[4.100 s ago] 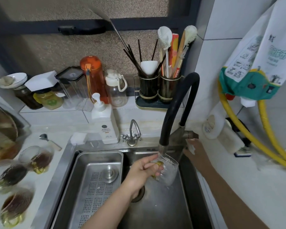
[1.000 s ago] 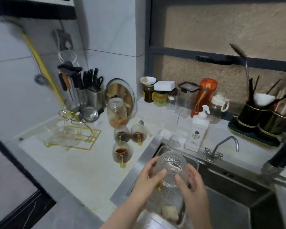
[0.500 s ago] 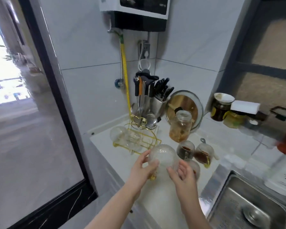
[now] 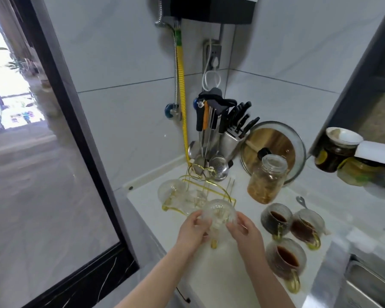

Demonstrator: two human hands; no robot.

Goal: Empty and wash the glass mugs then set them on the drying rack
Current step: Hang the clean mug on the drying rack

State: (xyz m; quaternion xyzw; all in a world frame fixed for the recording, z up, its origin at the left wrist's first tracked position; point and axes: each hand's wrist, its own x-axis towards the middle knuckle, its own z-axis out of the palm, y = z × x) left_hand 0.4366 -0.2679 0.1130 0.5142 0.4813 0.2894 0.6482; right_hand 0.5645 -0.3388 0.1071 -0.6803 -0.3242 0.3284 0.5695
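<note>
Both hands on one washed glass mug [image 4: 218, 216], held upside down over the white counter [image 4: 222, 283], right at the near corner of the gold wire drying rack [image 4: 211, 185]. Left hand [image 4: 192, 230] grip: fingers curled round the mug's left side. Right hand [image 4: 245, 233] grip: fingers curled on the right side, thumb toward the viewer. Mug's yellow handle hangs down between the two hands. Can't tell if the mug already touches the rack wire or is just beside it. Another clear mug [image 4: 171, 192] sits inverted on the rack's left side; glass there is hard to separate, may be more than one. Three unwashed mugs with dark liquid stand upright on the counter to the right of the hands: one near [image 4: 286, 260], two further back side by side [image 4: 275, 217] and [image 4: 305, 226], all with yellow handles. Small spoon [image 4: 301, 200] lies behind them. Open glass jar [image 4: 267, 178] with pale contents stands behind the mugs, in front of a round lid [image 4: 273, 150] leaning on the wall. Knife block [image 4: 233, 138] and hanging utensils sit in the corner behind the rack. Steel sink edge [image 4: 365, 285] at lower right.
</note>
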